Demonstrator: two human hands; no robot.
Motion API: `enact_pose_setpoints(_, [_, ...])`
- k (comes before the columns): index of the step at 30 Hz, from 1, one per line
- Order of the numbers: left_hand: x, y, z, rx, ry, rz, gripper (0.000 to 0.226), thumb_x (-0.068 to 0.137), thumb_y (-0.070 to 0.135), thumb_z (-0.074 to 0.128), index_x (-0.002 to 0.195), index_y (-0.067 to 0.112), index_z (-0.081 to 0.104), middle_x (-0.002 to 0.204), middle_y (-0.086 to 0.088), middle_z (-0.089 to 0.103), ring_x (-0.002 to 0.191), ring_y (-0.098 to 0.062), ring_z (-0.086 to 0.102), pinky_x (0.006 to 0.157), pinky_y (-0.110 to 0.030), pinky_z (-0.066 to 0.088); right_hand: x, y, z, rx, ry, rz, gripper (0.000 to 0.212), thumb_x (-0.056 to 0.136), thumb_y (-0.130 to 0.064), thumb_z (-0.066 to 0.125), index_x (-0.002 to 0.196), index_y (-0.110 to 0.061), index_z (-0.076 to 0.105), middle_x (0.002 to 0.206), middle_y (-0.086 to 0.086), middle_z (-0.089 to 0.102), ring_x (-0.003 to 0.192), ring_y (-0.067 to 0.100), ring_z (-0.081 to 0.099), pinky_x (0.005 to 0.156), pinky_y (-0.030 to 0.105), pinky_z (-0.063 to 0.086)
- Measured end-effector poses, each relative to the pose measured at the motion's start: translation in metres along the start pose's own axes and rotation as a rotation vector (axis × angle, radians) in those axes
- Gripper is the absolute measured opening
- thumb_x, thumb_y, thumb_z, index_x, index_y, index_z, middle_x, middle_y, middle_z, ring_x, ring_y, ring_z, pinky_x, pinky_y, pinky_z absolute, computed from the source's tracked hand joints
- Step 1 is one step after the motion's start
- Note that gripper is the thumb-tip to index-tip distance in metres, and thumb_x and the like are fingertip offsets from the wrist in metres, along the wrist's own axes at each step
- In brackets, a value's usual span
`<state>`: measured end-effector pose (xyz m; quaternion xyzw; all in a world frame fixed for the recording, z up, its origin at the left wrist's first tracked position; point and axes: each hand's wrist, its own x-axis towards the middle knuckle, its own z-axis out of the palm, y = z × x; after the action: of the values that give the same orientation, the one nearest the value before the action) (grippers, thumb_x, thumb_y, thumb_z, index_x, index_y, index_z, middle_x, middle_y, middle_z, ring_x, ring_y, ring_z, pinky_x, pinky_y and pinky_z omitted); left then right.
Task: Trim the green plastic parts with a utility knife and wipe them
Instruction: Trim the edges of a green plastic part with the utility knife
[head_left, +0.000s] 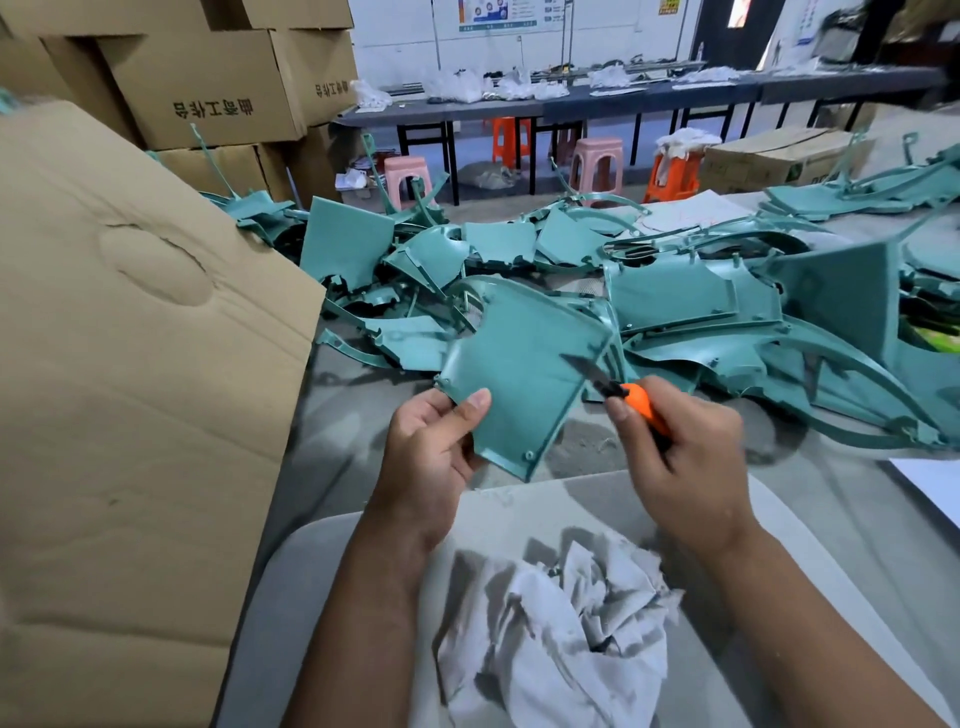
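A crumpled grey-white rag lies nearest, at six o'clock on the pale worktop, between the two forearms. Just beyond it, at the centre, the left hand pinches the near left corner of a green plastic panel, thumb on its upper face and fingers curled beneath. The right hand at three o'clock of the panel wraps its fingers round an orange utility knife, the dark blade laid against the panel's right edge.

The panel looks thin, light and fairly stiff, though likely to flex under blade pressure, so holding it close to the edge being cut seems wise. Its matte teal face is flat with a raised rim, small screw bosses at the corners and a curved cut-out at the far side. A heap of similar green parts spreads from eleven to two o'clock, with a cardboard box at nine.
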<state>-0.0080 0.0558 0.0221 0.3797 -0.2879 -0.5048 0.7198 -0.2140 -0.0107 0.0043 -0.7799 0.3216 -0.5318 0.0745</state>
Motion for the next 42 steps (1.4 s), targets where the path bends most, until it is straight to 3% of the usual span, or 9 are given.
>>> enact_pose_setpoints(8, [0.000,0.010,-0.031,0.178,-0.129,-0.021,0.033,0.086,0.016,0.058,0.114,0.014,0.075,0.120,-0.016,0.072,0.105,-0.028,0.072,0.084,-0.036,0.061,0.004,0.023,-0.012,-0.132,0.091,0.277,0.046,0.106,-0.044,0.052,0.065,-0.031,0.036,0.049,-0.010,0.034,0.046,0.013,0.036,0.045,0.021,0.021])
enact_pose_setpoints(12, [0.003,0.008,-0.039,0.332,-0.018,0.036,0.030,0.093,0.006,0.055,0.115,0.014,0.074,0.115,-0.008,0.076,0.108,-0.026,0.072,0.080,-0.027,0.060,0.003,0.019,-0.010,0.003,-0.030,0.116,0.039,0.106,-0.039,0.054,0.070,-0.025,0.047,0.054,-0.011,0.042,0.046,0.011,0.040,0.045,0.028,0.031])
enact_pose_setpoints(16, [0.008,0.002,-0.037,0.379,0.248,0.056,0.022,0.097,0.010,0.057,0.115,0.013,0.070,0.120,-0.010,0.073,0.112,-0.026,0.069,0.099,-0.037,0.055,0.000,0.009,-0.001,0.053,-0.271,-0.024,0.033,0.104,-0.044,0.054,0.075,-0.030,0.048,0.061,-0.016,0.046,0.054,0.008,0.047,0.051,0.026,0.035])
enact_pose_setpoints(21, [0.011,0.002,-0.037,0.480,0.183,0.142,0.045,0.096,0.039,0.053,0.090,-0.003,0.070,0.090,-0.017,0.072,0.081,-0.025,0.064,0.073,-0.036,0.050,-0.002,0.003,0.005,0.089,-0.372,-0.059,0.034,0.105,-0.044,0.054,0.077,-0.026,0.048,0.065,-0.014,0.047,0.061,0.008,0.050,0.055,0.024,0.035])
enact_pose_setpoints(26, [0.008,0.006,-0.041,0.773,0.025,0.172,0.079,0.083,0.063,0.053,0.082,-0.017,0.054,0.074,-0.010,0.053,0.070,-0.019,0.047,0.066,-0.036,0.035,0.000,0.003,0.001,0.110,-0.286,0.001,0.037,0.106,-0.047,0.050,0.077,-0.024,0.052,0.063,-0.014,0.051,0.055,0.010,0.051,0.050,0.030,0.040])
enact_pose_setpoints(30, [0.004,0.004,-0.041,0.762,-0.037,0.146,0.067,0.085,0.061,0.055,0.082,-0.005,0.065,0.073,-0.007,0.066,0.068,-0.016,0.056,0.064,-0.032,0.042,0.003,0.011,-0.009,0.001,-0.149,0.162,0.038,0.107,-0.046,0.050,0.073,-0.030,0.048,0.056,-0.011,0.049,0.049,0.009,0.050,0.047,0.019,0.034])
enact_pose_setpoints(33, [0.003,0.008,-0.044,0.762,-0.091,0.146,0.055,0.089,0.053,0.057,0.074,0.001,0.066,0.069,-0.001,0.066,0.062,-0.013,0.057,0.058,-0.024,0.042,0.006,0.023,-0.015,-0.298,-0.062,0.380,0.046,0.104,-0.053,0.049,0.069,-0.023,0.045,0.052,-0.008,0.047,0.046,0.008,0.045,0.047,0.026,0.027])
enact_pose_setpoints(37, [0.000,0.012,-0.048,0.804,-0.082,0.221,0.061,0.088,0.053,0.060,0.063,-0.001,0.047,0.063,-0.007,0.046,0.061,-0.017,0.042,0.056,-0.035,0.030,0.007,0.039,-0.024,-0.584,-0.021,0.614,0.052,0.103,-0.055,0.050,0.070,-0.014,0.048,0.054,0.002,0.047,0.049,0.015,0.040,0.051,0.027,0.023])
enact_pose_setpoints(42, [0.001,0.017,-0.048,0.881,0.019,0.439,0.050,0.086,0.038,0.064,0.062,0.009,0.032,0.062,-0.009,0.024,0.060,-0.015,0.027,0.053,-0.039,0.020,0.007,0.032,-0.019,-0.554,-0.004,0.564,0.047,0.103,-0.053,0.052,0.072,-0.017,0.049,0.054,0.000,0.050,0.049,0.021,0.047,0.051,0.029,0.034])
